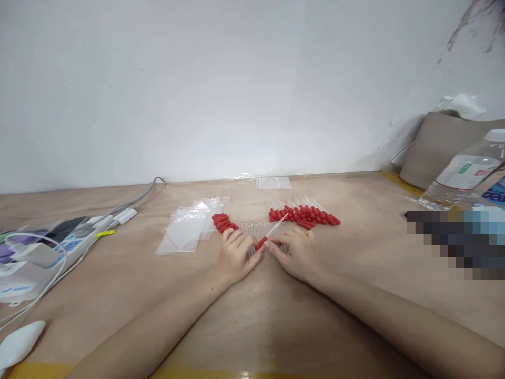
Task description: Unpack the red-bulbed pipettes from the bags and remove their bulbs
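Both my hands meet at the middle of a wooden table [347, 273]. My left hand [235, 256] and my right hand [296, 253] pinch one glass dropper with a red rubber bulb [265, 238] between their fingertips, its glass tip pointing up and to the right. Under my hands lies a row of clear glass tubes [252, 229]. A small heap of loose red bulbs [223, 222] lies just beyond my left hand. Beyond my right hand sits a pile of finished droppers with red bulbs [305, 214].
Clear zip bags [189, 227] lie to the left, one more bag [273, 182] by the wall. A power strip with cables [59, 246] is at far left, a white object [19, 342] near the front-left corner. A water bottle [461, 173] and grey cushion [437, 142] stand at right.
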Demonstrator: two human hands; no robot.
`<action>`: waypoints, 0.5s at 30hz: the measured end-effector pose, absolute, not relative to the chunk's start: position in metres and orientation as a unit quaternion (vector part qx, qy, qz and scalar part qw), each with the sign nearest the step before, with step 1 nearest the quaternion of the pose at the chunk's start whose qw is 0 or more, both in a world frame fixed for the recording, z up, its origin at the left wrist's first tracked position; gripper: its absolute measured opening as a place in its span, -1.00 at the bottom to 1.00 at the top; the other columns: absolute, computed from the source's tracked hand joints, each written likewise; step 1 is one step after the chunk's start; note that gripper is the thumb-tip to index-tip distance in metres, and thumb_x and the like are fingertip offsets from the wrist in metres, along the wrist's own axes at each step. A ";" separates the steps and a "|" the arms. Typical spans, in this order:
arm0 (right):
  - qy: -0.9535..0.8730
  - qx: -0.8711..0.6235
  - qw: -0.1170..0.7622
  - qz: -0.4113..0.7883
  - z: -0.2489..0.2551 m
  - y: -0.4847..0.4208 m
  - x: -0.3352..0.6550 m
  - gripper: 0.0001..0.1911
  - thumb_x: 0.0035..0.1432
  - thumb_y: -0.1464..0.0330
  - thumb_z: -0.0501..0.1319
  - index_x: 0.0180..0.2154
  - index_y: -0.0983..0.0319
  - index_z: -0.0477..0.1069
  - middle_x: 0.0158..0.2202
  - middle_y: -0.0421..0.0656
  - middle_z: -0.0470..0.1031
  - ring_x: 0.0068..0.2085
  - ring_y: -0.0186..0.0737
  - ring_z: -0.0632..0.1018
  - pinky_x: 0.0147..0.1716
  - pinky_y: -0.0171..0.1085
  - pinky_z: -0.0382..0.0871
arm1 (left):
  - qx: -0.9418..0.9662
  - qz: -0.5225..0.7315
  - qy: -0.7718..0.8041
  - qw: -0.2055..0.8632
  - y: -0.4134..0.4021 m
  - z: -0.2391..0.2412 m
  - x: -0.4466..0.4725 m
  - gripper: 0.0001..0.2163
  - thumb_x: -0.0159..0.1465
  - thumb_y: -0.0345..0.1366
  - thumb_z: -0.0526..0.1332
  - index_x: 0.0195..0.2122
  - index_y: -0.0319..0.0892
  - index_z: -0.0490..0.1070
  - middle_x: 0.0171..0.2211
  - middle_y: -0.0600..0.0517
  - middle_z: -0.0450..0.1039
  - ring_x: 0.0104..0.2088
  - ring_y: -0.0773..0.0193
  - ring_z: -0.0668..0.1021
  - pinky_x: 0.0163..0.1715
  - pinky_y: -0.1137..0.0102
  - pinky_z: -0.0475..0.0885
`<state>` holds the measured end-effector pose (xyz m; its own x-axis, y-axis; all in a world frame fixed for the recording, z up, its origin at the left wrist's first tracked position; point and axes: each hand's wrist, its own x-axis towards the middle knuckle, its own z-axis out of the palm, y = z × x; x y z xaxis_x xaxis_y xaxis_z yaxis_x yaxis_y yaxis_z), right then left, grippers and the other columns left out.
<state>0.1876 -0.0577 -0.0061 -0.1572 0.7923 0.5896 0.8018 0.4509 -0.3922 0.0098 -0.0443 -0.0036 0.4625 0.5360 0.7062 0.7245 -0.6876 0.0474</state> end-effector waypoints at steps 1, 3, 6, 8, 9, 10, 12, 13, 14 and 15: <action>-0.753 -0.533 0.385 0.015 -0.006 -0.059 0.183 -0.68 0.11 0.09 0.05 -0.47 0.07 0.48 -0.55 -0.24 0.45 -0.41 -0.29 0.38 -0.34 -0.23 -0.01 | -0.854 -0.355 -0.358 0.124 -0.045 -0.004 0.012 -0.83 0.20 -0.23 0.11 -0.50 -0.16 0.28 -0.56 0.09 0.40 -0.45 0.32 0.41 -0.30 0.31 0.20; -0.735 -0.554 0.388 0.044 -0.005 -0.059 0.179 -0.67 0.12 0.11 0.04 -0.48 0.09 0.46 -0.52 -0.25 0.47 -0.40 -0.26 0.39 -0.34 -0.24 0.00 | -0.877 -0.343 -0.319 0.109 -0.047 -0.003 0.015 -0.82 0.20 -0.20 0.13 -0.48 -0.16 0.30 -0.54 0.09 0.42 -0.44 0.32 0.42 -0.30 0.32 0.21; -0.719 -0.577 0.384 0.055 -0.002 -0.059 0.181 -0.72 0.14 0.21 0.03 -0.48 0.15 0.41 -0.49 -0.24 0.48 -0.36 -0.22 0.39 -0.33 -0.23 0.00 | -0.887 -0.343 -0.285 0.122 -0.049 -0.001 0.015 -0.86 0.17 -0.18 0.18 -0.38 -0.14 0.37 -0.44 0.07 0.47 -0.35 0.30 0.44 -0.26 0.32 0.22; -0.732 -0.568 0.373 0.047 0.002 -0.057 0.186 -0.79 0.14 0.27 0.03 -0.44 0.17 0.38 -0.47 -0.23 0.48 -0.34 -0.23 0.39 -0.33 -0.23 -0.01 | -0.864 -0.362 -0.305 0.170 -0.050 0.000 0.012 -0.88 0.16 -0.20 0.19 -0.31 -0.08 0.40 -0.36 0.05 0.47 -0.28 0.25 0.44 -0.21 0.29 0.21; -0.747 -0.554 0.364 0.039 0.003 -0.057 0.190 -0.80 0.14 0.30 0.03 -0.43 0.17 0.37 -0.47 -0.23 0.47 -0.34 -0.24 0.39 -0.33 -0.24 -0.01 | -0.848 -0.371 -0.321 0.201 -0.050 0.001 0.011 -0.88 0.16 -0.22 0.19 -0.28 -0.04 0.41 -0.33 0.04 0.47 -0.25 0.23 0.43 -0.19 0.27 0.19; -0.766 -0.536 0.354 0.026 0.005 -0.056 0.193 -0.82 0.14 0.32 0.03 -0.42 0.18 0.37 -0.47 -0.23 0.47 -0.34 -0.25 0.38 -0.33 -0.24 -0.02 | -0.833 -0.375 -0.336 0.230 -0.049 0.002 0.009 -0.86 0.16 -0.22 0.19 -0.25 0.00 0.42 -0.30 0.03 0.46 -0.23 0.21 0.43 -0.17 0.25 0.17; -0.798 -0.499 0.337 -0.007 0.006 -0.056 0.198 -0.83 0.14 0.33 0.04 -0.42 0.18 0.37 -0.46 -0.21 0.47 -0.33 -0.25 0.36 -0.33 -0.24 -0.03 | -0.818 -0.363 -0.356 0.268 -0.048 0.003 0.007 -0.81 0.17 -0.23 0.18 -0.18 0.08 0.40 -0.23 0.03 0.45 -0.17 0.18 0.42 -0.11 0.21 0.13; -0.811 -0.483 0.331 -0.022 0.006 -0.056 0.200 -0.83 0.14 0.33 0.04 -0.42 0.19 0.37 -0.44 -0.20 0.46 -0.32 -0.25 0.35 -0.32 -0.23 -0.03 | -0.820 -0.350 -0.358 0.276 -0.047 0.004 0.007 -0.79 0.18 -0.24 0.17 -0.15 0.11 0.38 -0.20 0.03 0.44 -0.14 0.18 0.42 -0.09 0.19 0.11; -0.820 -0.470 0.325 -0.032 0.006 -0.056 0.201 -0.83 0.14 0.32 0.04 -0.41 0.19 0.37 -0.42 -0.19 0.46 -0.31 -0.25 0.34 -0.32 -0.23 -0.03 | -0.827 -0.335 -0.358 0.276 -0.047 0.005 0.007 -0.79 0.19 -0.25 0.16 -0.14 0.12 0.37 -0.18 0.04 0.44 -0.13 0.18 0.42 -0.07 0.17 0.08; -0.827 -0.460 0.322 -0.036 0.005 -0.056 0.201 -0.82 0.15 0.32 0.04 -0.40 0.19 0.38 -0.41 -0.18 0.46 -0.30 -0.25 0.33 -0.31 -0.23 -0.03 | -0.835 -0.320 -0.355 0.273 -0.046 0.006 0.007 -0.79 0.20 -0.26 0.14 -0.14 0.11 0.37 -0.19 0.06 0.45 -0.13 0.18 0.42 -0.06 0.15 0.06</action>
<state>0.2013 -0.0556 0.0050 -0.3699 0.7372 0.5654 0.7839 0.5743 -0.2359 0.0067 -0.0462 0.0057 0.5439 0.4186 0.7273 0.7670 -0.5996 -0.2285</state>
